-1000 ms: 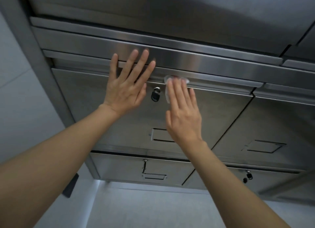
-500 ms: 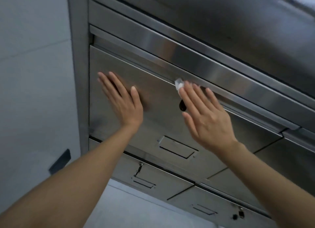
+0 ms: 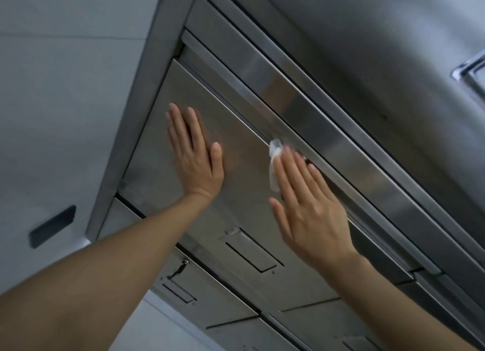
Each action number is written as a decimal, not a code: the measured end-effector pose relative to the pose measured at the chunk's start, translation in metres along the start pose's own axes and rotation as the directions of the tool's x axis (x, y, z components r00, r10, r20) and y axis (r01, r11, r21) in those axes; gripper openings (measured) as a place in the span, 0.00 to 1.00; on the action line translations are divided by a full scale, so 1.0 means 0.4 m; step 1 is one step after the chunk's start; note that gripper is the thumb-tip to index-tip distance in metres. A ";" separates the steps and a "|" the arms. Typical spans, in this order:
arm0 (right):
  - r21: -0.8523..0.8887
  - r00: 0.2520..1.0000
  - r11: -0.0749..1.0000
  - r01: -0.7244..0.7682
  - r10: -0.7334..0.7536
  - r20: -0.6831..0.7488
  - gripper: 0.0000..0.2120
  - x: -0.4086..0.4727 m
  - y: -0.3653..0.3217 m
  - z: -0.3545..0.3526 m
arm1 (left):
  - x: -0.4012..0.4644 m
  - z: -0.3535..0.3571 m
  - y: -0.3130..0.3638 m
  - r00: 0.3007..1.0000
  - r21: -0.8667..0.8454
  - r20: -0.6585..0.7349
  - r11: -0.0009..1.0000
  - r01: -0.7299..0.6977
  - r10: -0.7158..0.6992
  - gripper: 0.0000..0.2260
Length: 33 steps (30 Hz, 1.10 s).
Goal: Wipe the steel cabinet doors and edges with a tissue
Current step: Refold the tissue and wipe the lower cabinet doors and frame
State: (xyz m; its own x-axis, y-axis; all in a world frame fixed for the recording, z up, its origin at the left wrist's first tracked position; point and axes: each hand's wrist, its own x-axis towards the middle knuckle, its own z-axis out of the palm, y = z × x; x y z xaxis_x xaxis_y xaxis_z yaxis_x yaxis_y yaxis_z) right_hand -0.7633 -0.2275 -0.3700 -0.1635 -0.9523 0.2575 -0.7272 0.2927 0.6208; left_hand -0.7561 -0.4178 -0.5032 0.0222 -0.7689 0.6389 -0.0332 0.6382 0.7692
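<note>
The cabinet door (image 3: 244, 182) was brushed steel, smooth, with a dull satin sheen that gave back a blurred, warm reflection beside the left hand (image 3: 195, 164). The rail (image 3: 309, 106) above it was the same metal but glossier, showing soft bands of light and dark. The tissue (image 3: 275, 164) under the right hand (image 3: 309, 211) was thin white paper, matt, crumpled and slightly see-through at its upper end. The wall (image 3: 65, 88) looked pale, flat and matt. On the lower door (image 3: 210, 295) hung a small key (image 3: 179, 268) of shiny metal.
</note>
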 end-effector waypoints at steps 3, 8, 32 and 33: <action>-0.005 0.999 0.999 0.042 -0.042 -0.035 0.29 0.085 -0.033 0.007 | 0.003 0.004 -0.006 1.000 0.031 0.003 0.999 0.013 -0.013 0.31; -0.158 0.953 0.958 0.240 -0.264 -0.149 0.27 0.244 -0.027 -0.009 | 0.000 0.006 -0.009 0.999 0.052 -0.018 0.998 0.027 -0.026 0.30; -0.310 0.889 0.897 0.314 -0.392 -0.236 0.30 0.392 -0.083 0.004 | -0.005 0.006 0.000 0.996 -0.008 -0.006 0.996 0.085 -0.085 0.27; -0.317 0.881 0.889 0.329 -0.410 -0.235 0.30 0.388 -0.073 0.006 | -0.007 0.006 -0.003 0.997 -0.002 -0.001 0.997 0.077 -0.077 0.27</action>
State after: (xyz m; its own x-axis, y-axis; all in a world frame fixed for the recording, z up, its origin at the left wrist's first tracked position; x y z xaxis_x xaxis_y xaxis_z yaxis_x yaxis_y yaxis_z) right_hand -0.7691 -0.3839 -0.3499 0.3104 -0.9393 0.1463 -0.4893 -0.0260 0.8717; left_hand -0.7587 -0.4165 -0.5058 0.0261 -0.8157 0.5779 -0.0294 0.5773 0.8160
